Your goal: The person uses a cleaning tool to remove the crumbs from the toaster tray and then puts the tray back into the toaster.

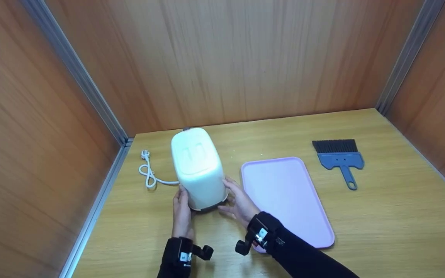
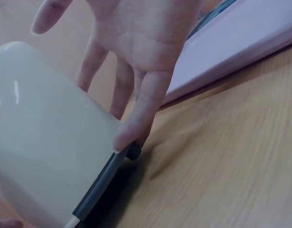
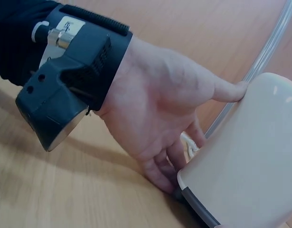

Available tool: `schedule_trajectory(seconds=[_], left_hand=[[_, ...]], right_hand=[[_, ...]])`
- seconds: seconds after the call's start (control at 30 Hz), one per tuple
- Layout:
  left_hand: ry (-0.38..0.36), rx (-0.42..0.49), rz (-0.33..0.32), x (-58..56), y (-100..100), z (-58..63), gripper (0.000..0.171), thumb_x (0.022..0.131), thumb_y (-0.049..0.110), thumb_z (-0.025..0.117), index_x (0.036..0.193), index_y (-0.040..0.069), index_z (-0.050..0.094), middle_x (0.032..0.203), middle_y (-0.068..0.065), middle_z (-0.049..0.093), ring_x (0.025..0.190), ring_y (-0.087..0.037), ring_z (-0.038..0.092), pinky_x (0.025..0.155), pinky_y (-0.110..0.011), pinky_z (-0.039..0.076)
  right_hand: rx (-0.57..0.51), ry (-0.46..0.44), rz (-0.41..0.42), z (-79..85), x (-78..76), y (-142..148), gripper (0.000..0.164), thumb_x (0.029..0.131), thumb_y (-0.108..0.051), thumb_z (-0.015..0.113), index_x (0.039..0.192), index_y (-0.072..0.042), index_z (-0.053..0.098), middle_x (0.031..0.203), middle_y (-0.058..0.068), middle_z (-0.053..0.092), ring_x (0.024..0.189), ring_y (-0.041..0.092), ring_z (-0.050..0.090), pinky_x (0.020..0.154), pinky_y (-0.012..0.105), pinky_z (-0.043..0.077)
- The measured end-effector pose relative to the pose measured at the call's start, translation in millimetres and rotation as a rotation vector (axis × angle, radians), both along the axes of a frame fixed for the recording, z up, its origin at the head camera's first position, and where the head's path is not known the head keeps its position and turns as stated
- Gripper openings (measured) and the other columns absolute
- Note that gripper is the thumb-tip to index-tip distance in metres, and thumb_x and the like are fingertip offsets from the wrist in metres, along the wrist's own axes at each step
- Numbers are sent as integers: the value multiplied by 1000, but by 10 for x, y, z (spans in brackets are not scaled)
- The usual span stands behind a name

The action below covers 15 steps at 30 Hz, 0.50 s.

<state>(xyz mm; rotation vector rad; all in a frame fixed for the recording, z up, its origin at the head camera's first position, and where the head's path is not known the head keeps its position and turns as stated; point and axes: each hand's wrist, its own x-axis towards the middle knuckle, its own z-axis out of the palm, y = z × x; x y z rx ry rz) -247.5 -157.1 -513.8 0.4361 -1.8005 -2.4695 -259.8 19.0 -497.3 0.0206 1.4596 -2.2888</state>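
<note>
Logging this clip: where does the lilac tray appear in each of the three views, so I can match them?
Head: lilac tray, right of centre in the lower half, partly covered by the right forearm.
Left wrist: tray in the upper right, cut off by the picture's edge.
Right wrist: not in it.
Shared landmark: the white appliance, central in head, left in left wrist, right in right wrist.

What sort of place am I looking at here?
It looks like a small booth-like workstation, perhaps set up for handling trials: wood-grain panels with metal corner strips wall in a tabletop bearing a white corded appliance.
</note>
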Motion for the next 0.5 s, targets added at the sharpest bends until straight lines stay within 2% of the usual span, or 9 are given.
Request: schedule_trajectory(seconds=[0.13,0.23,0.33,0.5], left_hand=[[-18,20,-65,-37,-52,32,83,89,75,43,150,20,30,157,-10,27,144,-35,22,111,-67,22],[-15,19,-126,-71,-88,54,80,88,78,40,150,27,37,156,-8,32,143,-35,24,108,-68,22],[-43,-13,-146,-87,-114,67,82,86,81,38,150,30,37,156,-8,34,142,-36,28,109,-66,25],[-60,-48,-171,-121,-126,91,86,84,83,35,150,28,37,156,-10,34,141,-37,31,109,-66,29]], right_hand=[[25,34,-4,38,-6,-7,82,97,-54,50,158,-15,13,164,15,4,146,45,16,110,59,35],[48,65,-14,56,-13,-9,78,98,-55,46,157,-12,18,164,15,6,144,47,19,108,59,36],[61,81,-22,66,-19,-4,73,100,-55,43,155,-11,26,164,14,9,142,48,23,107,59,38],[78,98,-26,82,-39,22,72,100,-55,42,154,-11,28,163,14,13,141,48,26,106,59,39]])
